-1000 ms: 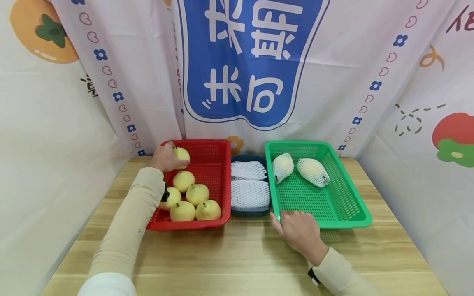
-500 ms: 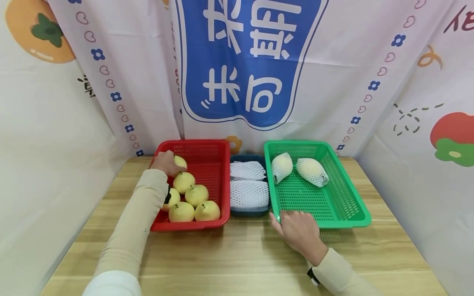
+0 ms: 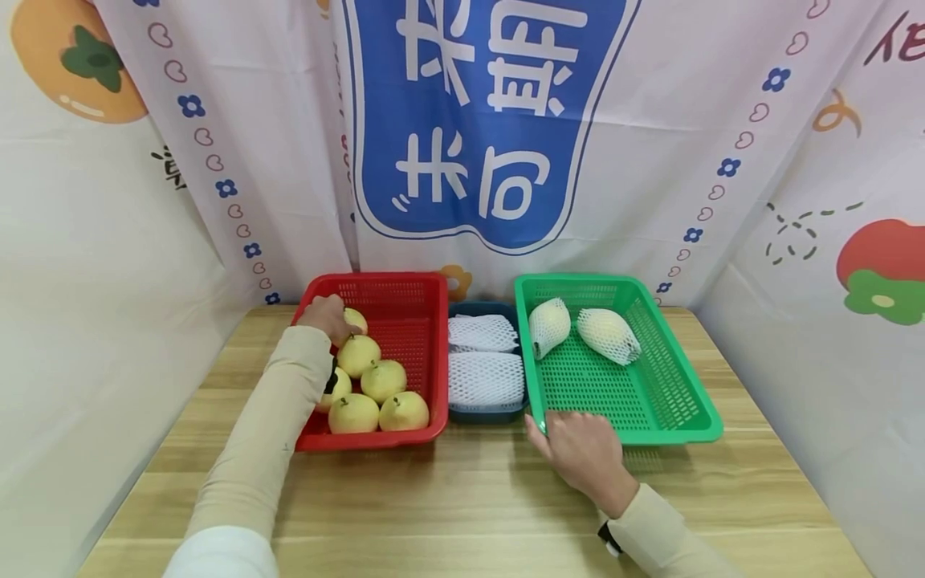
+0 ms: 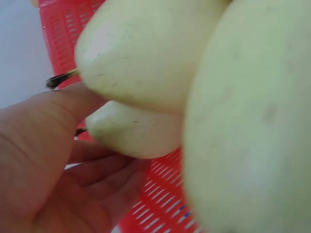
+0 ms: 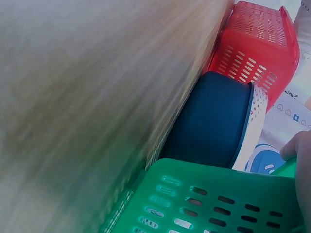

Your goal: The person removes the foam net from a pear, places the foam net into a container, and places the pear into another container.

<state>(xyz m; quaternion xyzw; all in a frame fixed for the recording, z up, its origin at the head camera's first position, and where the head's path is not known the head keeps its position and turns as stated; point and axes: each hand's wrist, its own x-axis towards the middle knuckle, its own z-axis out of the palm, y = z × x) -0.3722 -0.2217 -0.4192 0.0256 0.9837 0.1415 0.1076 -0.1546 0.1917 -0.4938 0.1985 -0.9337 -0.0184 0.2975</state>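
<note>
In the head view my left hand (image 3: 327, 318) reaches into the far left corner of a red basket (image 3: 422, 353). It holds a pale yellow pear (image 3: 354, 319) there, low among the others. The left wrist view shows thumb and fingers either side of this pear (image 4: 136, 131), stem toward the palm, with two other pears looming close. Several more pears (image 3: 385, 380) lie toward the basket's front. My right hand (image 3: 584, 457) grips the near left corner of a green basket (image 3: 621, 281), thumb over its rim. Two pears (image 3: 609, 335) in white foam netting rest inside that basket.
Between the two baskets stands a dark blue bin (image 3: 491, 417) with white foam net sleeves (image 3: 486, 379). All three sit on a wooden table (image 3: 448, 506). A printed white cloth (image 3: 650, 160) hangs right behind and along both sides.
My left hand has lowered with the pear it held higher at the far left corner, down beside the other pears. The right hand stays at the green basket's corner.
</note>
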